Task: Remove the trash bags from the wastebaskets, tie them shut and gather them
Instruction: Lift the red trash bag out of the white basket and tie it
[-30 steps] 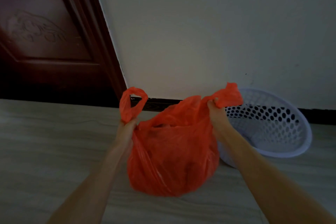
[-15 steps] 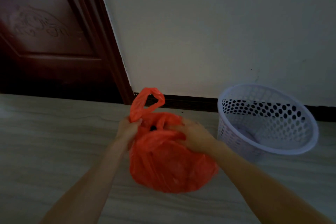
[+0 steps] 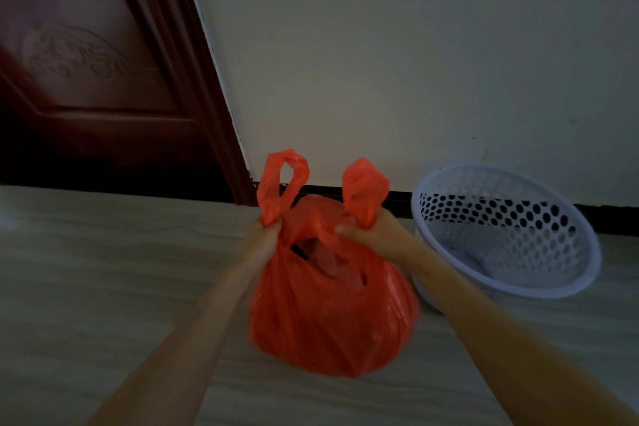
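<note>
**Tying stage: handles gripped, mouth not yet closed**

The orange trash bag (image 3: 332,315) is held up in front of the white wall (image 3: 415,62), out of the perforated white wastebasket (image 3: 511,290), which stands just to its right on the floor (image 3: 86,270). The left handle loop (image 3: 281,183) is pinched at its base by the left hand (image 3: 268,228); the right handle loop (image 3: 364,188) is gripped at its base by the right hand (image 3: 363,230), fingers curled round the plastic. Both loops stand up above the hands, apart from one another.

Risks, as judged from this position:
- The mouth is still open between the hands; if the bag is tilted while the handles are crossed, contents may be spilled.
- The film is thin and bunched at the grip points; a hard pull may stretch or tear a handle.
- If one handle is released early, the load would swing onto the other.

Contents: pale crumpled waste is visible through the bag's mouth; it cannot be identified. The wastebasket appears unlined; whether anything lies at its bottom cannot be told. A dark wooden door (image 3: 86,79) stands at left.
</note>
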`<state>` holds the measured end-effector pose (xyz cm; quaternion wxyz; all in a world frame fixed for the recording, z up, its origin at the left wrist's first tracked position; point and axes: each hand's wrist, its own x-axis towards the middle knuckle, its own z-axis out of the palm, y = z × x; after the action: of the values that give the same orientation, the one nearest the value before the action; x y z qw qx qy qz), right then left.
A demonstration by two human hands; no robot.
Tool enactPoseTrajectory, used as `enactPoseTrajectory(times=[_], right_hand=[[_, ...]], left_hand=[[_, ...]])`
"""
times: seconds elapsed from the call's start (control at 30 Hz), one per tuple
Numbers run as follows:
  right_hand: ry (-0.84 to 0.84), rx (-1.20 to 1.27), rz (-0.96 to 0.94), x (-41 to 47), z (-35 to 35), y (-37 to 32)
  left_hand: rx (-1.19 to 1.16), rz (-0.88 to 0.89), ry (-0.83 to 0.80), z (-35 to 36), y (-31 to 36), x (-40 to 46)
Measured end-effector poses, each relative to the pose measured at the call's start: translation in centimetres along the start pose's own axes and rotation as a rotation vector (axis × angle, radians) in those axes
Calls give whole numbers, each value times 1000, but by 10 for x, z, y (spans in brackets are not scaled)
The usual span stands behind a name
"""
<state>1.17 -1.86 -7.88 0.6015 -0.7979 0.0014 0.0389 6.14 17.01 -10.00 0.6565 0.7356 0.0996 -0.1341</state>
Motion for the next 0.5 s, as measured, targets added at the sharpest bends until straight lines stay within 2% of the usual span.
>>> enactPoseTrajectory(times=[0.07, 0.2, 0.23, 0.33, 0.43, 0.5], right_hand=[[-122, -59, 35, -4, 10, 2], [-268, -678, -131, -9, 40, 33], [-256, -683, -139, -11, 45, 37], [-95, -171, -25, -13, 34, 30], [85, 391, 194, -7, 14, 20], [140, 568, 290, -2, 5, 17]], left_hand=[[-70, -24, -26, 10, 2, -4], [-198, -109, -77, 13, 5, -2], [-245, -131, -92, 10, 6, -2], [-301, -142, -116, -1, 4, -4], [-336, -103, -151, -5, 2, -6], [-310, -70, -134, 3, 9, -12]])
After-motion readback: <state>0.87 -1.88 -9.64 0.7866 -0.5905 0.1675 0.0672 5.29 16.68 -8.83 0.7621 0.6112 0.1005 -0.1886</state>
